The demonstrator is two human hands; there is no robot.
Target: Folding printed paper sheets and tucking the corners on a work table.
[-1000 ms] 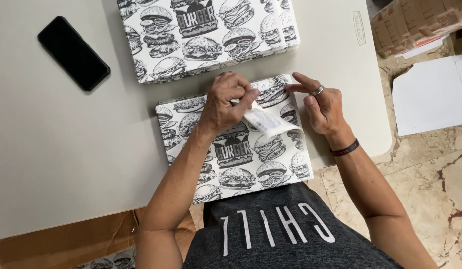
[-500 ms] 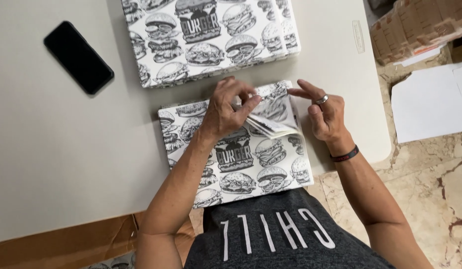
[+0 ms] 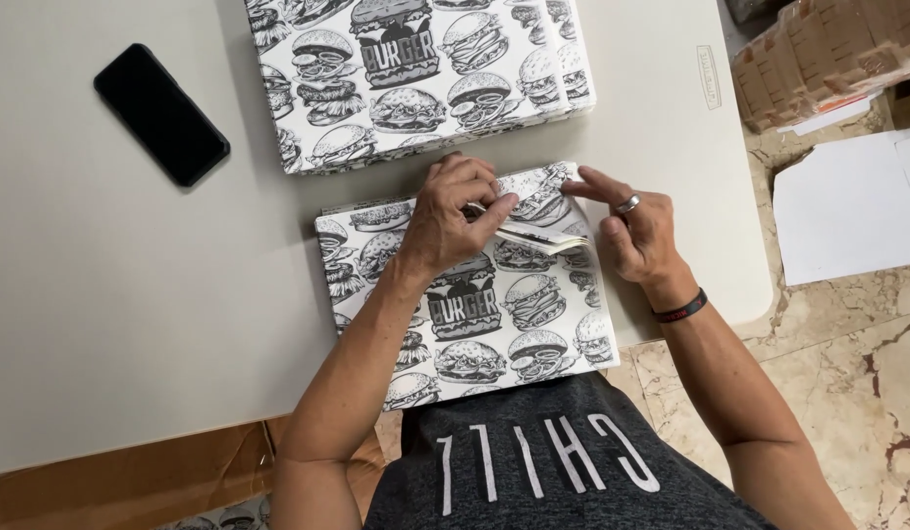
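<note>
The left hand (image 3: 455,221) is covering much of the upper middle of the near stack of burger-printed sheets (image 3: 474,314), so the fold beneath its palm is hidden; its fingers are pinching a lifted corner flap (image 3: 543,236) of the top sheet. The right hand (image 3: 636,231) is lying at three o'clock from that flap, fingers spread and released, index finger pointing toward nine o'clock and touching the stack's top edge; whether it is pressing down is hard to tell. The stack's lower edge is disappearing under the person's grey shirt (image 3: 533,461).

At twelve o'clock a second stack of printed sheets (image 3: 416,79) is lying just beyond the first, cut off by the frame's top. A black phone (image 3: 160,113) is lying face up at ten o'clock, well apart. Brown cardboard pieces (image 3: 818,59) are piling up at two o'clock, with white sheets (image 3: 847,206) on the floor beside them.

Everything is sitting on a pale table (image 3: 131,294) over a marbled stone floor (image 3: 847,383).
</note>
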